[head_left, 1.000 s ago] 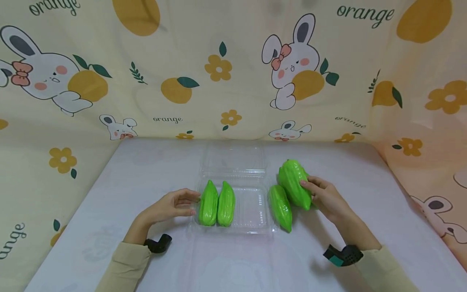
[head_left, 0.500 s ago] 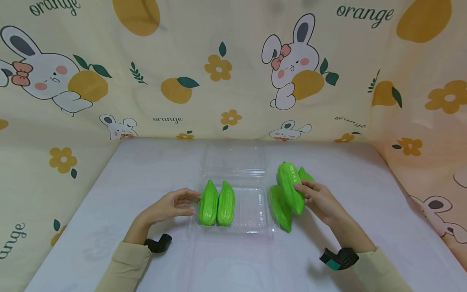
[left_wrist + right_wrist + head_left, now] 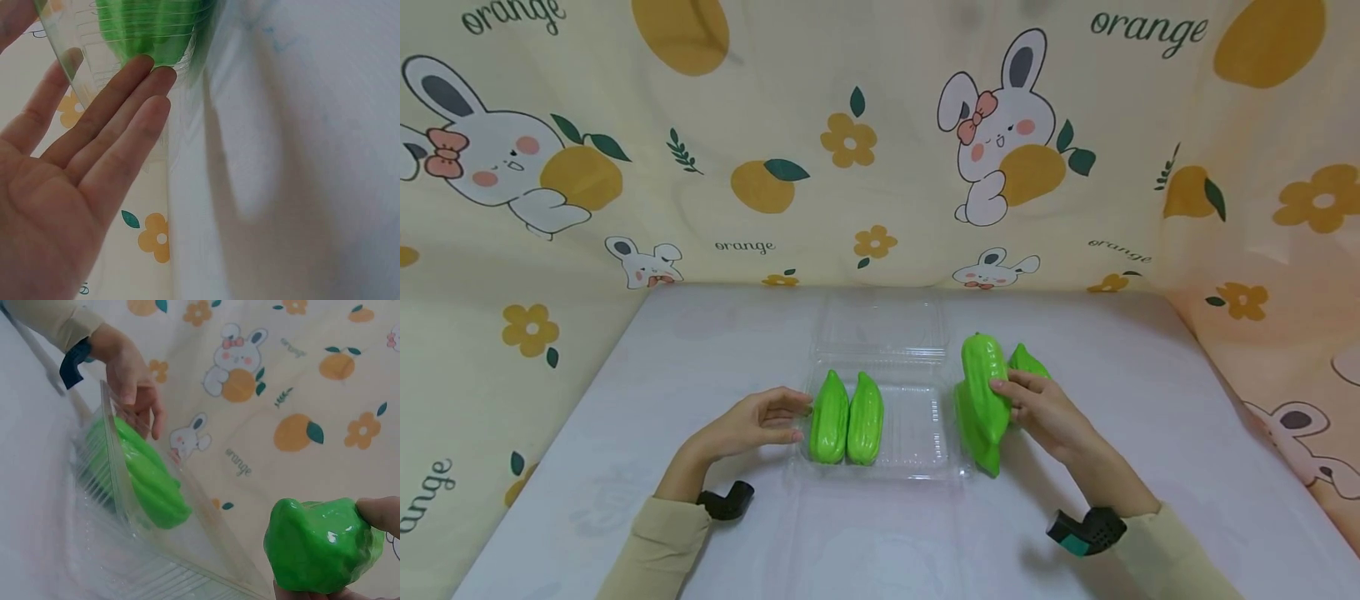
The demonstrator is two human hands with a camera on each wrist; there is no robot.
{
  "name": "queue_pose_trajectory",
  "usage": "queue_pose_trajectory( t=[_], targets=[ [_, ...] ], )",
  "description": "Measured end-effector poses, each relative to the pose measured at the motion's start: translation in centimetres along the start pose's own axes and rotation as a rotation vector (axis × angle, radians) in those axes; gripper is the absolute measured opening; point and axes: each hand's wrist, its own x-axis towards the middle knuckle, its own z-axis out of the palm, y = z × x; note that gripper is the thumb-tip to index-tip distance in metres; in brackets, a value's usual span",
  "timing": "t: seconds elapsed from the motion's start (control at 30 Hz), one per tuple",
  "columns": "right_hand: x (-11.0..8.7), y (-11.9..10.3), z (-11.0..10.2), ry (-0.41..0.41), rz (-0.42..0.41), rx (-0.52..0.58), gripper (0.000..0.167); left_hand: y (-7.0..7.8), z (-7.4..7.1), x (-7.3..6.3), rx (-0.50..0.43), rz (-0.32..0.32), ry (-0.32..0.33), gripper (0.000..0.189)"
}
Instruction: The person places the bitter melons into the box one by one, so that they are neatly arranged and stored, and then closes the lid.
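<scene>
Pinched between thumb and fingers of the right hand is a glossy, ridged green gourd, raised right of the clear plastic container. Below it a second gourd lies partly hidden beside the container wall, and another gourd shows behind the right fingers. Two similar gourds, one at the left wall and one beside it, lie side by side inside the container. The left hand has its fingers extended, fingertips right at the container's left side in the left wrist view.
The container's clear lid lies folded back toward the rear curtain, printed with rabbits and oranges. Faint clear plastic spreads in front of the container on the white table.
The right hand has carried the held gourd left toward the container and over the gourd beside it, uncovering another one behind. The left hand has stayed in place.
</scene>
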Motion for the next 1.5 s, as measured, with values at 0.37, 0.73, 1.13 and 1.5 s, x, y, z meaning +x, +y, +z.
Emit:
queue_pose_trajectory(
  t=[0.37, 0.73, 1.13, 1.5],
  targets=[
    [0.0, -0.2, 1.2, -0.011, 0.017, 0.038, 0.069, 0.1, 0.1, 0.0, 0.003, -0.002, 0.000, 0.056],
    [0.1, -0.2, 2.1, -0.026, 0.011, 0.031, 0.066, -0.1, 0.1, 0.0, 0.008, 0.005, 0.001, 0.056],
    [0.2, -0.6, 3.1, 0.007, 0.042, -0.013, 0.066, -0.1, 0.0, 0.0, 0.004, 0.011, -0.008, 0.056],
    [0.5, -1.1, 3.9, -0.005, 0.040, -0.069, 0.063, -0.2, 0.0, 0.0, 0.006, 0.007, -0.006, 0.056]
  ],
)
